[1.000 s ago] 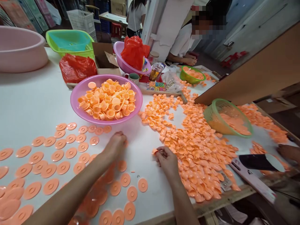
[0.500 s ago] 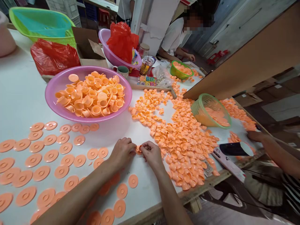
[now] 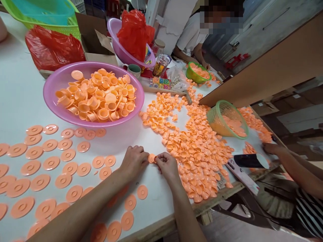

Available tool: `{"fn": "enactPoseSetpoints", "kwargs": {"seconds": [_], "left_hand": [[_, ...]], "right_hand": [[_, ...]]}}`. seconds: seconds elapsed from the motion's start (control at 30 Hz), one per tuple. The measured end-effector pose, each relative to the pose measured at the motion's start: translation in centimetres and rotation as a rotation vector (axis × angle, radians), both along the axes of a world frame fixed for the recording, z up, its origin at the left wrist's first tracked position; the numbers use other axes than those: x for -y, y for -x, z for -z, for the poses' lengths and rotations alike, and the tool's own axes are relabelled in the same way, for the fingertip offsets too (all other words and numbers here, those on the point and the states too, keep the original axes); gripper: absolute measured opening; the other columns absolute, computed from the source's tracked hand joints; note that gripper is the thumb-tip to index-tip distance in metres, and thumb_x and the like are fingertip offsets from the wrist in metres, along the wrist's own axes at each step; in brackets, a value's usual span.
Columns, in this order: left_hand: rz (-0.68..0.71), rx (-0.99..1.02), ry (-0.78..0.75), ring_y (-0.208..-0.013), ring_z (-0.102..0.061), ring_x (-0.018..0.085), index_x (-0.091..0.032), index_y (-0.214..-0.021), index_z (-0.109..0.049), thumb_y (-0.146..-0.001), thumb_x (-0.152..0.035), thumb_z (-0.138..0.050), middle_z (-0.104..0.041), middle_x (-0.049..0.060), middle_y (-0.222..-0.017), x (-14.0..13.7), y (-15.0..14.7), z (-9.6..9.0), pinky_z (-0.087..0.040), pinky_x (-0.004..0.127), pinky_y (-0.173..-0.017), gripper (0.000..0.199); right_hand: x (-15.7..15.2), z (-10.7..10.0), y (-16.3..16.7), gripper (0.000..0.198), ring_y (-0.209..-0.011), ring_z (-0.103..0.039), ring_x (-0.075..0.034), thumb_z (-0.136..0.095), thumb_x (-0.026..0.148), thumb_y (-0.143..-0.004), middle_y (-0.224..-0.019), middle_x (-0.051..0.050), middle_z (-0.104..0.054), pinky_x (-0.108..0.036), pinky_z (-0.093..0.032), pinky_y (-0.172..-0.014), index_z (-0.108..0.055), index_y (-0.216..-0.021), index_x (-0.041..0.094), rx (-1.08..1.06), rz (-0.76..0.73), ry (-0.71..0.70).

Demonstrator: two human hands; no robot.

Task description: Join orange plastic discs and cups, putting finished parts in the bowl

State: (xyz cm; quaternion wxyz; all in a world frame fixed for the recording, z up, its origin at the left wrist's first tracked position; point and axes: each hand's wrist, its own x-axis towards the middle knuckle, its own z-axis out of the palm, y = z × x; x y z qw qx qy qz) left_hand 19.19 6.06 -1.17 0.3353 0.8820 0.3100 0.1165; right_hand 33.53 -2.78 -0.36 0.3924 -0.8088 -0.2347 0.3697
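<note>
Between my hands, just above the white tabletop, is a small round orange plastic piece [image 3: 151,158]. My left hand [image 3: 133,162] has its fingertips closed on the left edge of it. From the other side my right hand [image 3: 167,165] pinches the same piece between thumb and forefinger; the fingers partly cover it. Flat orange discs [image 3: 84,169] with a raised ring lie spread out left of my left hand and below it. Close to my right hand begins a big heap of small orange plastic cups [image 3: 194,154].
A pink basin [image 3: 93,121] of orange cup-like pieces stands beyond my left hand. Behind it are a red bag [image 3: 54,48] and a purple basin [image 3: 114,28]. A green basket [image 3: 224,109] leans in the heap. Co-workers' hands [image 3: 271,148] are at the right and far back.
The held piece has turned, so a flatter round face shows now. My hands stay almost in place; the view has shifted slightly. The far co-worker's hands have moved to the green bowl.
</note>
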Motion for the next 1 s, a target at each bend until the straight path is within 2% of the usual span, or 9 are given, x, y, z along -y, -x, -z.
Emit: {"fn": "enactPoseSetpoints", "kwargs": {"seconds": [0.07, 0.17, 0.27, 0.4, 0.53, 0.8, 0.9, 0.93, 1.0], "left_hand": [[0.004, 0.006, 0.018, -0.081, -0.054, 0.019, -0.021, -0.075, -0.070, -0.088, -0.020, -0.055, -0.063, 0.005, -0.081, 0.1, 0.0, 0.1, -0.029, 0.034, -0.074, 0.019], [0.018, 0.011, 0.071, -0.081, -0.055, 0.019, -0.020, -0.070, -0.069, -0.088, -0.018, -0.053, -0.063, 0.005, -0.079, 0.0, 0.0, 0.0, -0.031, 0.034, -0.076, 0.025], [-0.001, 0.012, 0.161, -0.078, -0.058, 0.017, -0.020, -0.072, -0.071, -0.088, -0.016, -0.049, -0.066, 0.004, -0.078, -0.4, -0.1, -0.3, -0.036, 0.031, -0.075, 0.028], [-0.109, -0.012, 0.310, -0.073, -0.062, 0.015, -0.022, -0.087, -0.074, -0.083, -0.021, -0.052, -0.071, 0.002, -0.080, -1.1, -1.4, -1.1, -0.039, 0.025, -0.062, 0.023], [-0.206, -0.100, 0.389, -0.063, -0.060, 0.017, -0.021, -0.067, -0.069, -0.069, -0.020, -0.060, -0.070, 0.001, -0.068, -0.9, -3.0, -1.7, -0.033, 0.025, -0.051, 0.010], [-0.282, -0.136, 0.379, -0.063, -0.057, 0.015, -0.022, -0.067, -0.064, -0.078, -0.026, -0.053, -0.069, 0.000, -0.070, 0.4, -2.9, -1.2, -0.029, 0.026, -0.053, 0.015], [-0.275, -0.090, 0.356, -0.060, -0.057, 0.015, -0.021, -0.064, -0.064, -0.074, -0.024, -0.057, -0.068, 0.000, -0.064, 0.5, -2.7, -1.4, -0.028, 0.025, -0.052, 0.013], [-0.275, -0.064, 0.344, -0.057, -0.056, 0.014, -0.020, -0.062, -0.063, -0.072, -0.022, -0.058, -0.066, 0.000, -0.061, 0.5, -2.6, -1.8, -0.029, 0.024, -0.051, 0.012], [-0.289, 0.004, 0.306, -0.055, -0.055, 0.013, -0.019, -0.060, -0.063, -0.072, -0.020, -0.058, -0.064, -0.002, -0.057, 0.0, -1.9, -3.1, -0.031, 0.023, -0.051, 0.012]], "right_hand": [[-0.3, -0.2, 0.1, 0.012, -0.040, -0.045, -0.011, -0.061, 0.031, -0.069, -0.047, 0.004, -0.052, -0.021, -0.033, -0.037, -0.056, -0.064, 0.020, 0.083, -0.050, 0.010], [-0.8, -0.4, 0.4, 0.011, -0.048, -0.049, -0.013, -0.056, 0.025, -0.069, -0.050, 0.003, -0.054, -0.023, -0.036, -0.047, -0.053, -0.059, 0.022, 0.325, -0.159, -0.006], [-1.2, -0.4, 0.4, 0.012, -0.051, -0.049, -0.014, -0.052, 0.022, -0.069, -0.051, 0.003, -0.054, -0.024, -0.036, -0.051, -0.050, -0.057, 0.022, 0.450, -0.243, -0.002], [-1.2, -0.2, -0.1, 0.011, -0.051, -0.049, -0.014, -0.051, 0.022, -0.069, -0.051, 0.003, -0.052, -0.023, -0.035, -0.050, -0.050, -0.058, 0.022, 0.422, -0.277, 0.003], [-0.9, 0.3, -0.2, 0.012, -0.049, -0.049, -0.014, -0.051, 0.022, -0.071, -0.050, 0.004, -0.051, -0.023, -0.035, -0.047, -0.048, -0.059, 0.022, 0.371, -0.258, -0.032], [0.2, 2.3, 1.6, 0.018, -0.039, -0.050, -0.012, -0.054, 0.035, -0.082, -0.049, 0.005, -0.053, -0.021, -0.038, -0.038, -0.050, -0.070, 0.022, 0.144, -0.034, -0.103], [0.1, 1.6, 0.2, 0.022, -0.034, -0.050, -0.012, -0.056, 0.039, -0.081, -0.045, 0.005, -0.054, -0.021, -0.038, -0.034, -0.053, -0.069, 0.021, 0.024, -0.177, -0.054], [-0.2, 1.0, -0.6, 0.025, -0.033, -0.051, -0.013, -0.056, 0.040, -0.081, -0.044, 0.004, -0.055, -0.021, -0.039, -0.033, -0.056, -0.067, 0.019, 0.042, -0.259, -0.047], [-1.5, -0.5, -2.4, 0.029, -0.036, -0.054, -0.013, -0.057, 0.040, -0.083, -0.045, 0.001, -0.058, -0.023, -0.043, -0.037, -0.062, -0.065, 0.017, 0.223, -0.385, -0.069]]}}
